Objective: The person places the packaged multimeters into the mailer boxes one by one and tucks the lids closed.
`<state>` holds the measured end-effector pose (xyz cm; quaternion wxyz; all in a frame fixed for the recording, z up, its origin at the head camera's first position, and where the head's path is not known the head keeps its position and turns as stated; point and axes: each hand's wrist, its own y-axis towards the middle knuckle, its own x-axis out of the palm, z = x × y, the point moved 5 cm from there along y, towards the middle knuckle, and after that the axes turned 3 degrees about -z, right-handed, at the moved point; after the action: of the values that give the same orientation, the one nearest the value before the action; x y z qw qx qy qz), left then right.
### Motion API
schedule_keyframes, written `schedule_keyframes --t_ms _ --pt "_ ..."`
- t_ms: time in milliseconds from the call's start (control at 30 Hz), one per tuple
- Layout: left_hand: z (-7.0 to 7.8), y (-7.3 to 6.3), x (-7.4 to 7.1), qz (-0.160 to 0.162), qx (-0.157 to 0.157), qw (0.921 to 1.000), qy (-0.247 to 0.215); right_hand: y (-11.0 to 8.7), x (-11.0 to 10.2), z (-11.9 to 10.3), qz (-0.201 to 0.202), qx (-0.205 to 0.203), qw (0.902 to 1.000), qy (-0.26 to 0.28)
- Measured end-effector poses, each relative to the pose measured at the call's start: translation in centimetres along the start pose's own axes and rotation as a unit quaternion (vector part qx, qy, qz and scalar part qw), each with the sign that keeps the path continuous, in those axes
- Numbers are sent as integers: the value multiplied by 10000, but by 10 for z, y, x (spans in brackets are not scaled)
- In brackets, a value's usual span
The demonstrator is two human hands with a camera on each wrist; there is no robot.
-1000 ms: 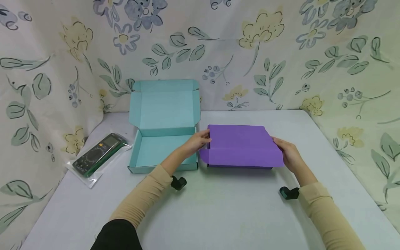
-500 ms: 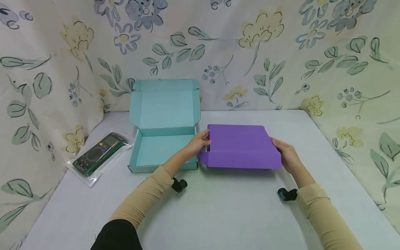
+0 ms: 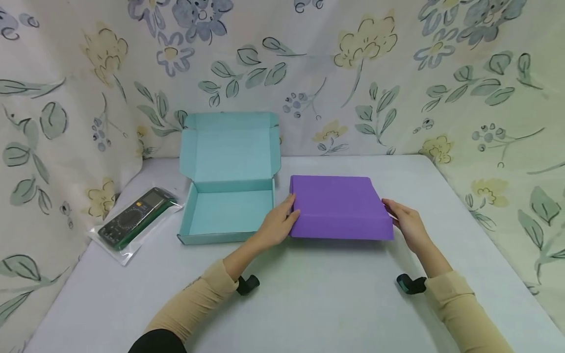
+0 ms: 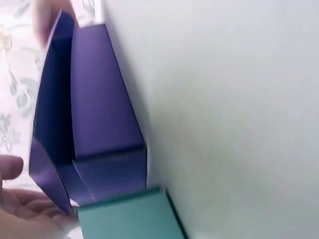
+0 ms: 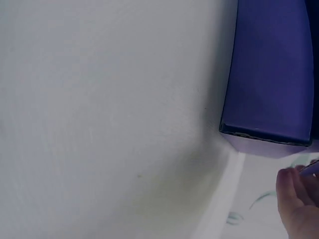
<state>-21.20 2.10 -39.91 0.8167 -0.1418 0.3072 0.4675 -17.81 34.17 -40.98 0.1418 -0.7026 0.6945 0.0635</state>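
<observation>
A purple cardboard mailer box (image 3: pixel 333 206) lies right of the middle, its lid lowered close over the base. In the left wrist view, a dark gap shows between the lid and the front wall (image 4: pixel 102 94), and a side flap (image 4: pixel 50 174) angles outward. My left hand (image 3: pixel 277 221) is at the box's left edge, thumb over the lid and fingers at the flap. On the opposite side, my right hand (image 3: pixel 408 225) has its fingers at the lid's right edge; the right wrist view shows a bit of purple flap (image 5: pixel 311 169) among them.
Left of the purple box stands a teal mailer box (image 3: pixel 229 236) with its lid raised; its corner sits close to my left hand. Farther left, a multimeter (image 3: pixel 137 218) lies in a clear plastic bag. A floral curtain (image 3: pixel 309 73) hangs behind the white table (image 3: pixel 335 299).
The purple lid has come down over the front of the base, and its left flap no longer sticks out in the head view. My left hand has moved slightly toward the front corner.
</observation>
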Motion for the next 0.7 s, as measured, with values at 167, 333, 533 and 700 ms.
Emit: schedule_keyframes --t_ms 167,333,533,700 --pt "4 -18 6 237 -57 9997 41 -1 2 -6 -192 -347 9992 -11" --pt "7 -28 11 342 9 9994 -20 -7 8 -4 -403 196 9990 32" --pt "15 -36 14 340 -176 9985 -383 -12 13 -5 -469 542 9974 46" --pt "16 -38 16 191 -568 9946 -851 -11 17 -5 -481 582 9971 124"
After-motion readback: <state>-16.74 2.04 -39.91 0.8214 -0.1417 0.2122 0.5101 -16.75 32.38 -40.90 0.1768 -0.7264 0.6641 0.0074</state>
